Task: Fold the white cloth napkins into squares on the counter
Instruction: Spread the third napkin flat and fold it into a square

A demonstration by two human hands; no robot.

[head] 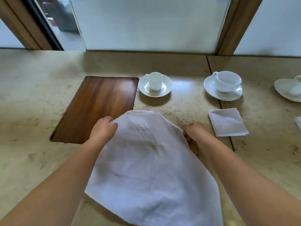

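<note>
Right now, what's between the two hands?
In the head view, the big white cloth napkin lies spread between the left hand and the right hand. Each hand grips one of its far side edges.

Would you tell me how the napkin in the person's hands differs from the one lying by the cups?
The held napkin is spread open and large; the folded napkin is a small square. The left hand and right hand grip the first; the folded one lies untouched. Both are white cloth.
</note>
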